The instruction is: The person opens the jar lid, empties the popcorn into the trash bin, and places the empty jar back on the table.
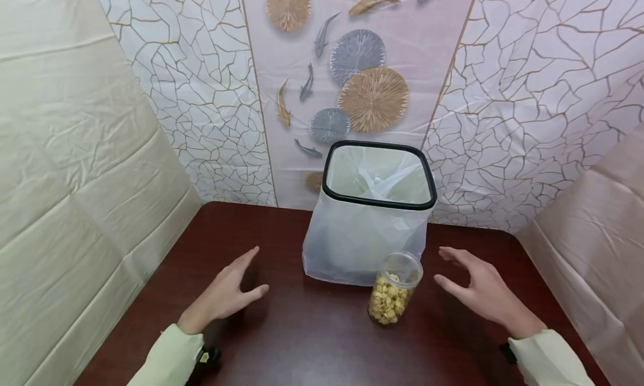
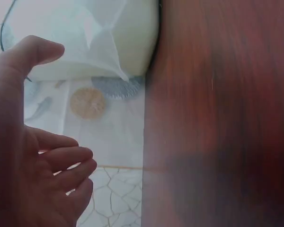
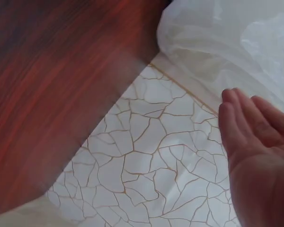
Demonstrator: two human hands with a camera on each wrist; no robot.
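Note:
A clear jar of popcorn [image 1: 389, 301] stands on the table in front of a white trash bin [image 1: 379, 235], which has a black rim and a plastic bag draped over its side. To the right of the jar, my right hand [image 1: 478, 285] hovers with thumb and fingers apart, holding nothing. On the left side my left hand [image 1: 226, 291] is held over the table, its thumb spread from the fingers and nothing in it. The left wrist view shows that hand [image 2: 52, 165] with the bin [image 2: 94, 38] beyond. In the right wrist view the hand [image 3: 260, 142] overlaps the bag [image 3: 213, 42].
The dark red-brown table [image 1: 297, 347] ends at a patterned cloth backdrop [image 1: 211, 95] just behind the bin. Cream fabric walls [image 1: 65, 196] rise along both sides. A black band [image 1: 508, 352] sits on the right wrist.

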